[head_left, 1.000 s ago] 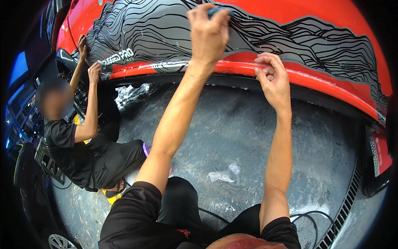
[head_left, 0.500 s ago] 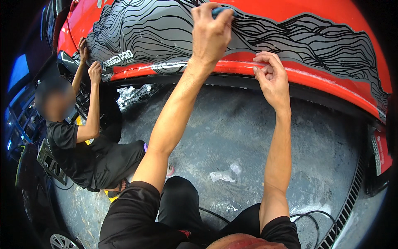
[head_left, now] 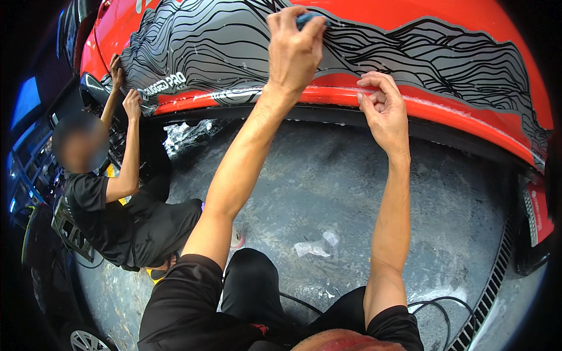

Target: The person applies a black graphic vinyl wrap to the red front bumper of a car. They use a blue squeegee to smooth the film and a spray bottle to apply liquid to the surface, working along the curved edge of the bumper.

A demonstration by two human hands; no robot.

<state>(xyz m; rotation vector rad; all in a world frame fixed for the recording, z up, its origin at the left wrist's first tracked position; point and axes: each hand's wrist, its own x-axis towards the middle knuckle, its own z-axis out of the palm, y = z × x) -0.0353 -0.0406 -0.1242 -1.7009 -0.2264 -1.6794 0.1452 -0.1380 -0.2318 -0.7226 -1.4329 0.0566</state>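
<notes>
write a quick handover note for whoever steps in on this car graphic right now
Left hand: closed on a small blue tool, pressed to the grey line-pattern graphic on the red car body.
Right hand: fingertips pinching the graphic's lower edge at the red sill.
Nearby: a co-worker crouches at the left, both hands on the same graphic's far end.
Done: the graphic lies across most of the panel.
Left: the lower edge under the right hand looks not yet pressed flat; scraps lie on the wet floor.
</notes>
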